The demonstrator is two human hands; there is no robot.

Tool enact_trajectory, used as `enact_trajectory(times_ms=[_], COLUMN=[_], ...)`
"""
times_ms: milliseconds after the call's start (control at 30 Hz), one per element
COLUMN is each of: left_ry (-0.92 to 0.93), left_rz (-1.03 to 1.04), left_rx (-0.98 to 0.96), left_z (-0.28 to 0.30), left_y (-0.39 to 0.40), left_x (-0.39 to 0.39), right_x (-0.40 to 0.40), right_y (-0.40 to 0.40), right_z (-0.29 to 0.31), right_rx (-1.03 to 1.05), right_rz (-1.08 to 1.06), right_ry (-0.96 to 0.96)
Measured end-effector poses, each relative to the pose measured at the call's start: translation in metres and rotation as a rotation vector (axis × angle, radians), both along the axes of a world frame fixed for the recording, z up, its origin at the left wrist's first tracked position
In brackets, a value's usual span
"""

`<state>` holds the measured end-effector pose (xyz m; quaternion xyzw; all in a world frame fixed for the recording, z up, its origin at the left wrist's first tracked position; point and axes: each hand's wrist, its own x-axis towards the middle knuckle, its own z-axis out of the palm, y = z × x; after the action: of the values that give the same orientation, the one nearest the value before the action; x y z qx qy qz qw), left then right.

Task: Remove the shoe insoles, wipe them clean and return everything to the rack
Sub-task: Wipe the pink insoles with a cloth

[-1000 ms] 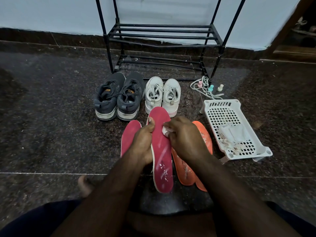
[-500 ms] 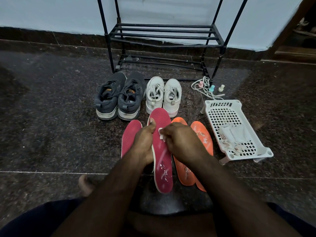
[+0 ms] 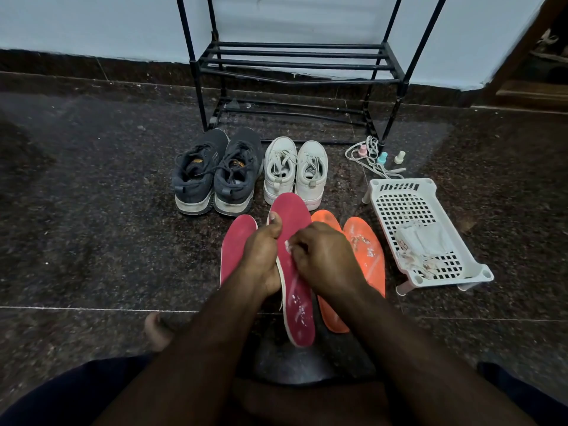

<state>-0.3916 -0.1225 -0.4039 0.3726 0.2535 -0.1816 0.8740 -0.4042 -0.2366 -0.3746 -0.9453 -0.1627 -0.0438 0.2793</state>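
My left hand (image 3: 261, 256) grips a red insole (image 3: 295, 305) by its left edge, thumb on the top face, and holds it up off the floor. My right hand (image 3: 322, 259) pinches a small white wipe (image 3: 288, 245) against the insole's middle. White smears mark the insole's heel end. A second red insole (image 3: 238, 241) lies on the floor to the left, and two orange insoles (image 3: 365, 250) lie to the right, partly hidden by my right hand. A dark grey pair of shoes (image 3: 215, 173) and a white pair (image 3: 295, 170) stand in front of the black rack (image 3: 295, 56).
A white plastic basket (image 3: 399, 201) holding crumpled wipes sits on the floor at the right. White laces and three small bottles (image 3: 382, 158) lie by the rack's right leg. My bare foot (image 3: 156, 330) rests near my left forearm. The floor is dark granite.
My right hand with the wipe has slid a little down and left along the red insole, uncovering more of the orange insoles. The left hand keeps its grip.
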Motion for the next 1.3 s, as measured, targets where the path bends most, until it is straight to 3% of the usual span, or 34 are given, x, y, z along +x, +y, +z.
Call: enact_trajectory(times_ms=[100,300,467,600,700,767,900,1100,1300], left_ry=[0.016,0.032,0.014,0.018,0.049,0.048,0.04,0.048,0.043], left_rz=[0.002,0.093,0.026,0.048,0.082,0.078,0.049,0.121,0.069], left_rx=[-0.02,-0.025,-0.057,-0.044,-0.01,-0.005,-0.004,0.023,-0.027], left_z=[0.001,0.001,-0.001,0.001,0.0,0.003,0.002,0.005,0.01], left_y=[-0.002,0.006,0.001,0.004,0.004,0.003,0.001,0.006,0.0], left_x=[-0.002,0.006,0.002,0.003,0.006,0.005,0.002,0.007,-0.002], right_x=[0.007,-0.012,0.002,-0.002,-0.01,-0.009,-0.001,-0.011,0.002], right_y=[-0.002,0.004,0.004,0.006,0.004,0.002,0.009,0.006,0.006], right_z=[0.001,0.006,0.003,0.004,0.005,0.003,0.0,0.005,-0.001], right_rx=[-0.001,0.08,0.048,-0.024,0.042,0.113,0.022,0.057,-0.012], right_rz=[-0.075,0.061,-0.052,0.007,0.049,0.02,-0.062,0.017,-0.034], right_ry=[-0.002,0.233,-0.042,0.046,0.188,0.134,-0.031,0.233,-0.07])
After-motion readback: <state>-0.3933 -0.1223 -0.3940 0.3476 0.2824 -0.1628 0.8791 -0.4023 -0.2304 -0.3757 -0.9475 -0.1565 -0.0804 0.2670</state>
